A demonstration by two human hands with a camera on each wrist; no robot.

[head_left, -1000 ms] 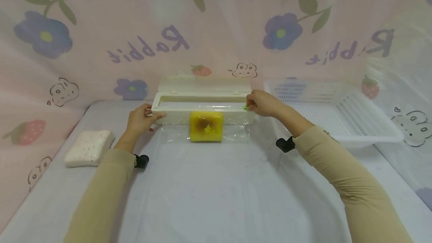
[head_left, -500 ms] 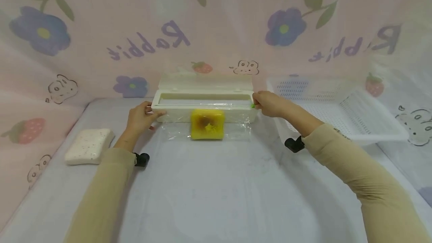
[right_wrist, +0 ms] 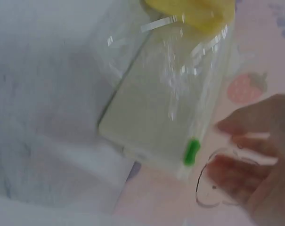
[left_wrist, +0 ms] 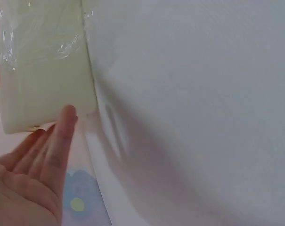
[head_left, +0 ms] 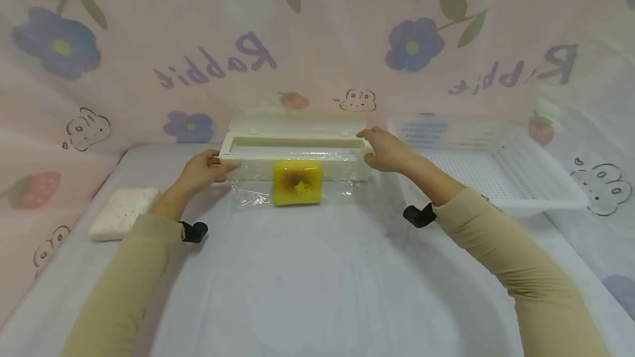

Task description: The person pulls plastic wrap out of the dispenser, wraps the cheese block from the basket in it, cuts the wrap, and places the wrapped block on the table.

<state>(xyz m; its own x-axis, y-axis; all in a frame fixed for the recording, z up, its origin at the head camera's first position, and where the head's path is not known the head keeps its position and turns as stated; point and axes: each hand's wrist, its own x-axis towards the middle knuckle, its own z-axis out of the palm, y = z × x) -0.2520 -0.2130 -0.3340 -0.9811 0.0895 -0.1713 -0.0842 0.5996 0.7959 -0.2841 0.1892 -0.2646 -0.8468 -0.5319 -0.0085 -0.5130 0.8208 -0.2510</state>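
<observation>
A cream cling film dispenser [head_left: 297,142] stands at the back of the table, lid [head_left: 297,122] raised. Clear cling film [head_left: 253,193] stretches from it over a yellow square block [head_left: 298,183], which has a browned top and a star mark. My left hand [head_left: 200,171] grips the dispenser's left end, thumb in front. In the left wrist view its fingers [left_wrist: 67,136] lie along that end. My right hand [head_left: 389,150] is at the right end, fingers spread. In the right wrist view it is apart from the green slide cutter [right_wrist: 191,151] and holds nothing.
At the left lies a white speckled bread-shaped block [head_left: 124,214]. A white perforated plastic basket [head_left: 541,201] stands behind my right forearm. The table has a white cloth [head_left: 307,285], and a patterned curtain [head_left: 317,32] hangs right behind the dispenser.
My right hand slid the green cutter to the right end of the dispenser, then loosened its fingers and came off it. My left hand stays at the left end.
</observation>
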